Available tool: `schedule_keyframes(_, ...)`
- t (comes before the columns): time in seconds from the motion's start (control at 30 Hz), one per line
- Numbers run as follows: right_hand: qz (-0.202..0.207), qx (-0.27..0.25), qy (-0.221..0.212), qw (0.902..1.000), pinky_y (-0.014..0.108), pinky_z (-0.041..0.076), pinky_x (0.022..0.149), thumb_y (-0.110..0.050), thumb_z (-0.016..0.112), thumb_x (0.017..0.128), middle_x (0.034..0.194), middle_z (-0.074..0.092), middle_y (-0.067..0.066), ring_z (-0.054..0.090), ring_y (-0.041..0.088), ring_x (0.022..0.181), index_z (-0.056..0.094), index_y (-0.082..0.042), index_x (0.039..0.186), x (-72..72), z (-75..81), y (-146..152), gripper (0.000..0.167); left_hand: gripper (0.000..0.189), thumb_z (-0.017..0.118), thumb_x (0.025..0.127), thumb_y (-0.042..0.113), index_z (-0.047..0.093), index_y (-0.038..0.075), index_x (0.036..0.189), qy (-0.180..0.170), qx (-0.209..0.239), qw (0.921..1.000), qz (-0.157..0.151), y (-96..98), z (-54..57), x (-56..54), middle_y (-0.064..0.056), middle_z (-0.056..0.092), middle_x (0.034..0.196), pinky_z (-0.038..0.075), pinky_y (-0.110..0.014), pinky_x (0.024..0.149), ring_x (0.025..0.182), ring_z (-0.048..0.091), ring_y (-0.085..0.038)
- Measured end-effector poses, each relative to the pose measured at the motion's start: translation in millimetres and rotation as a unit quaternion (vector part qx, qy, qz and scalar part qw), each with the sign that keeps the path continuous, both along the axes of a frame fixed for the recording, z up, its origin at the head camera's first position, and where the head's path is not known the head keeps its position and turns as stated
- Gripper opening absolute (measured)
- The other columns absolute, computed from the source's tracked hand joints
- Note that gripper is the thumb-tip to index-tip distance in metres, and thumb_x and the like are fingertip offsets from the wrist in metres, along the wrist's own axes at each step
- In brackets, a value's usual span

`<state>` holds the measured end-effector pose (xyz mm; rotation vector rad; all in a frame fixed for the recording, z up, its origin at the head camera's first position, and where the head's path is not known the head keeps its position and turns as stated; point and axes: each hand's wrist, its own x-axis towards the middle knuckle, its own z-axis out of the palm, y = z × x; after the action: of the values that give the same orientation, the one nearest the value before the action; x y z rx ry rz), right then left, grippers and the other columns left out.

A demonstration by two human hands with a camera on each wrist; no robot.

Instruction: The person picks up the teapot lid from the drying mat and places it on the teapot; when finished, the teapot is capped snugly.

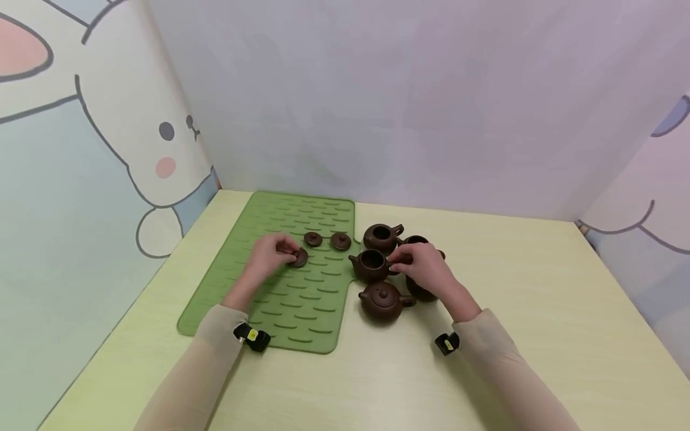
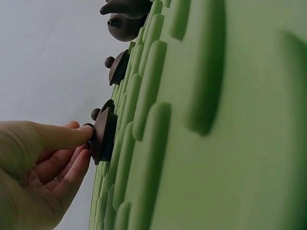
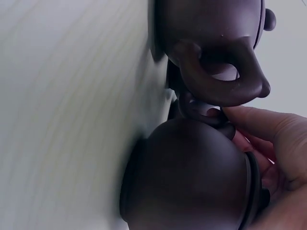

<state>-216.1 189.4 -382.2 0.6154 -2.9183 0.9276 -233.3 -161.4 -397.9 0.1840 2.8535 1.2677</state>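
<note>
My left hand (image 1: 268, 257) pinches the knob of a dark brown teapot lid (image 1: 299, 258), which sits low over the green mat; the left wrist view shows thumb and fingers at the knob of this lid (image 2: 103, 136). Beyond it lie two more lids, one nearer (image 1: 312, 239) and one to the right (image 1: 341, 242). Over at the pots, my right hand (image 1: 423, 266) holds the handle of a lidless teapot (image 1: 371, 267) between thumb and fingers. Its spout points left toward the mat. In the right wrist view the handle (image 3: 194, 108) is partly hidden by other pots.
A lidded teapot (image 1: 383, 303) stands in front of the held one. Another pot (image 1: 423, 291) sits beneath my right hand, partly covered. Two lidless pots stand behind, one left (image 1: 380, 238) and one right (image 1: 416, 239). The green mat (image 1: 259, 311) covers the table's left.
</note>
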Motion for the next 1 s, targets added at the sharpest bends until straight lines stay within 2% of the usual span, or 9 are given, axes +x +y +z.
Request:
schedule_keyframes(0.3,-0.02,0.0,0.026,0.9995,0.032,0.057,0.071,-0.013,0.079,0.084,0.092,0.078,0.001,0.07,0.018,0.085,0.08,-0.015,0.095,4.5,-1.3,-2,0.011,0.012,0.073,0.089,0.004,0.073,0.008,0.1,-0.007,-0.02,0.9997,0.008,1.1,2.6,2.0,-0.014,0.073,0.103,0.056,-0.043,0.085,0.096,0.068,-0.027)
schedule_keyframes(0.63,-0.029,0.0,0.046,0.9985,0.034,0.057,0.071,-0.01,0.08,0.083,0.091,0.078,0.001,0.071,0.02,0.086,0.08,-0.014,0.092,8.6,-3.2,-5,0.01,0.011,0.071,0.091,0.005,0.073,0.008,0.101,-0.001,-0.015,0.9997,0.017,3.1,3.0,3.0,-0.014,0.074,0.104,0.056,-0.043,0.086,0.097,0.069,-0.028)
schedule_keyframes(0.73,-0.029,0.002,0.05,0.9983,0.035,0.058,0.072,-0.009,0.08,0.083,0.091,0.078,0.002,0.072,0.02,0.086,0.08,-0.014,0.092,9.2,-2.2,-5,0.01,0.012,0.07,0.092,0.006,0.072,0.008,0.103,0.0,-0.007,0.9998,0.019,5.6,6.8,1.8,-0.014,0.073,0.106,0.057,-0.043,0.086,0.099,0.069,-0.028)
schedule_keyframes(1.0,-0.024,-0.003,0.056,0.9981,0.037,0.059,0.074,-0.008,0.079,0.083,0.092,0.078,0.003,0.072,0.021,0.087,0.08,-0.012,0.093,9.9,-1.1,-7,0.011,0.013,0.072,0.091,0.01,0.073,0.01,0.104,0.024,-0.012,0.9996,-0.005,16.3,22.0,2.1,-0.012,0.074,0.107,0.057,-0.043,0.086,0.1,0.069,-0.027)
